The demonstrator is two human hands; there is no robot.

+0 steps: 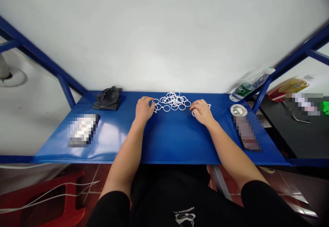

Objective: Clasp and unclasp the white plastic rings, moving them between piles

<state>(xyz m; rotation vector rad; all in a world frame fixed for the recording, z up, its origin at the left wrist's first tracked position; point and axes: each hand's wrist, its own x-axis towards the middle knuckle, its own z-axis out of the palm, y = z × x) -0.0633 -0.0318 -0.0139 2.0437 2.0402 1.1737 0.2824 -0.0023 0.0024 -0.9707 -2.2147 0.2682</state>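
Observation:
Thin white plastic rings [175,100], each with a small knob, lie in a loose, overlapping pile at the back middle of the blue table. My left hand [144,109] is at the pile's left edge, fingers bent and thumb apart from them, close beside the outermost rings. On the other side, my right hand [202,113] rests low over the table with its fingers curled together. A white ring [193,113] shows partly under its thumb and fingertips, the rest hidden by the hand. Another bit of white ring [209,106] peeks out behind that hand.
A black plastic bag [108,98] and a blurred phone-like object [83,130] lie left. Right are a tilted water bottle [250,85], a coiled white cable [239,110] and a blurred phone [246,133]. Blue frame bars [67,90] edge the table [177,144]; a white wall stands behind.

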